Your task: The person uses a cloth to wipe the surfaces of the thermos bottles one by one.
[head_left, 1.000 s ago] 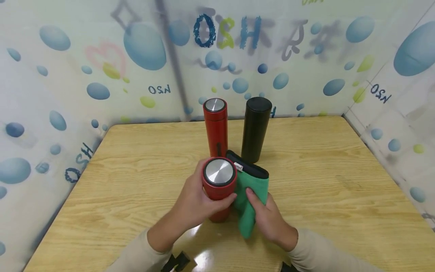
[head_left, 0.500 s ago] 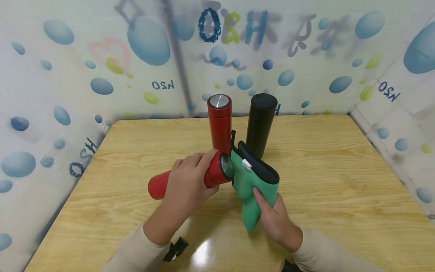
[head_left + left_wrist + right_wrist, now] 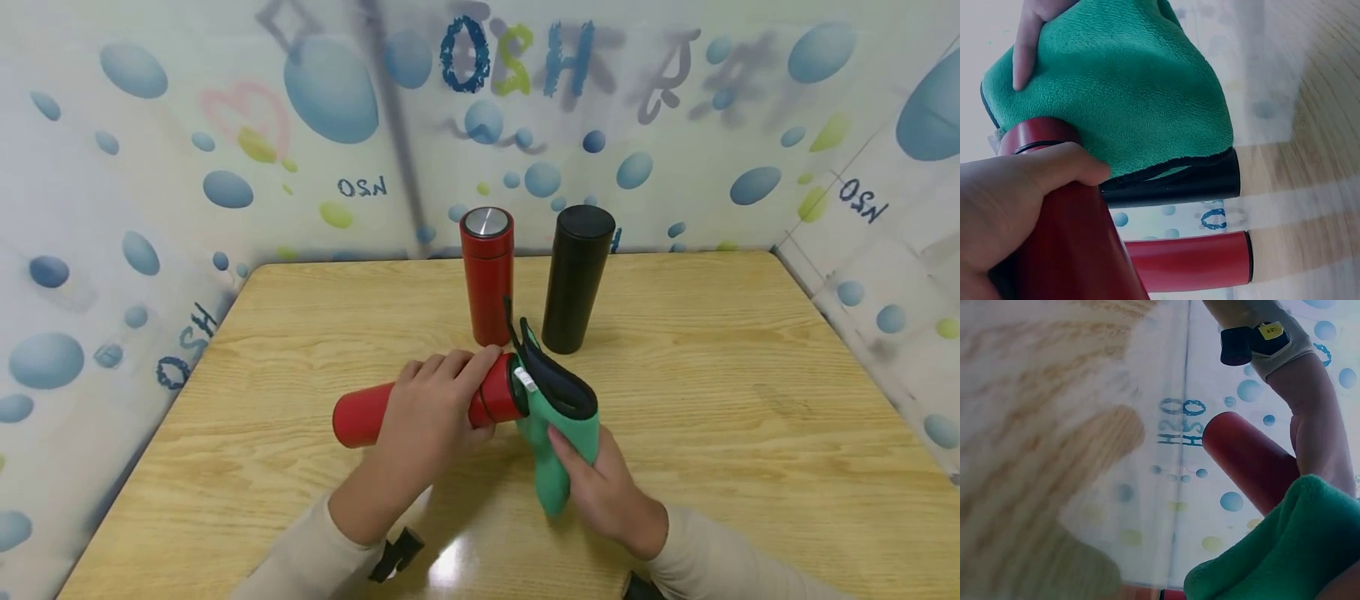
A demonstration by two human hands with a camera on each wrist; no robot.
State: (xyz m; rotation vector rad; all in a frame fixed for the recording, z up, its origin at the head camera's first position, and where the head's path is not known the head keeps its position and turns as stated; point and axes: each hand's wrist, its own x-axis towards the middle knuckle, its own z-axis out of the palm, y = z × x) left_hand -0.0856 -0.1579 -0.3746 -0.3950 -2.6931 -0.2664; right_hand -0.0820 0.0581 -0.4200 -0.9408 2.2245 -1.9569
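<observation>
In the head view my left hand (image 3: 431, 408) grips a red thermos bottle (image 3: 363, 414) tipped nearly on its side above the table. Its lid end points right and meets a green cloth (image 3: 553, 479) with black edging and a small white tag. My right hand (image 3: 611, 504) holds that cloth bunched, thumb on the near face. In the left wrist view, the fuzzy cloth (image 3: 1135, 87) covers part of the lid, and the left thumb lies across the bottle (image 3: 1079, 237). The lid's top face is hidden by the cloth.
Behind the hands stand a second red thermos bottle (image 3: 487, 287) with a silver lid top and a black bottle (image 3: 576, 287), both upright. The wooden table (image 3: 750, 375) meets a wall (image 3: 660, 192) printed with bubbles along its back edge.
The held bottle has gone from upright to nearly lying sideways, lid to the right, and now touches the cloth. The cloth first shifted right, then came back left against the lid.
</observation>
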